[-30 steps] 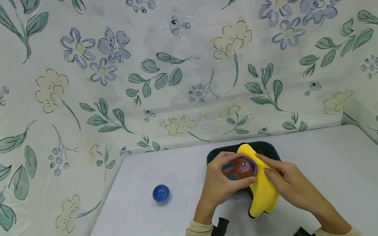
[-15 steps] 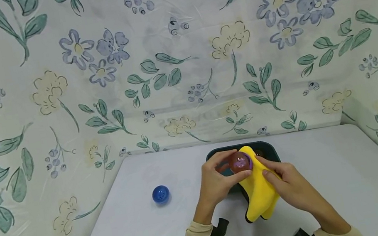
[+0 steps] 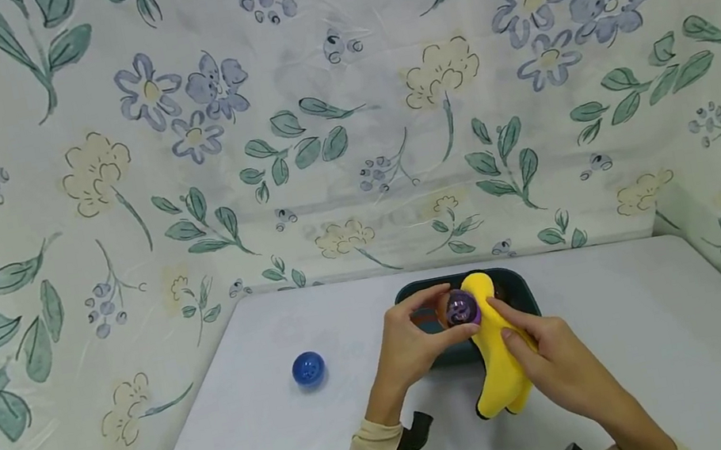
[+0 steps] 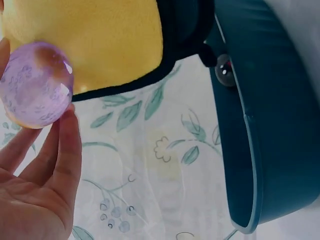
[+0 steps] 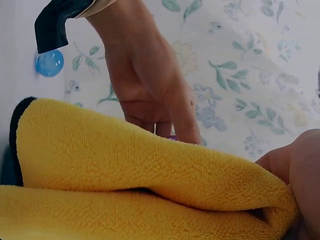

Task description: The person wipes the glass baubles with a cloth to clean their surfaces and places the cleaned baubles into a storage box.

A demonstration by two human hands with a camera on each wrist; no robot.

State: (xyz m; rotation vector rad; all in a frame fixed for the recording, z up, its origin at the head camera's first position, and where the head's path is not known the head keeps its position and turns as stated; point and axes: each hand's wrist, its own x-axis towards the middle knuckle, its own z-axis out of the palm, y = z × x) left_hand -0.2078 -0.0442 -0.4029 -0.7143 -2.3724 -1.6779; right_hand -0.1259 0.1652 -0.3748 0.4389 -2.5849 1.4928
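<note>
My left hand [image 3: 417, 340] holds a see-through ball [image 3: 462, 307] between thumb and fingers. In the head view the ball's dark purple side faces up; the left wrist view shows the ball [image 4: 37, 85] pale purple with an orange patch. Against its right side lies a yellow cloth [image 3: 500, 361] with black edging, pinched by my right hand [image 3: 564, 354]. The cloth hangs in folds, its lower corners over the table. From the right wrist, the folded cloth [image 5: 100, 150] covers the left hand's fingertips and most of the ball.
Behind the hands stands a dark teal bin [image 3: 528, 292] on the white table [image 3: 247, 446]. A glossy round thing [image 4: 226, 70] sits inside the bin in the left wrist view. To the left lies a blue ball [image 3: 309, 369]. A floral curtain [image 3: 345, 139] surrounds the table.
The ball has turned in the left hand's fingers, its reddish side giving way to the purple one. The cloth swung slightly left, then back right. Both hands keep their holds.
</note>
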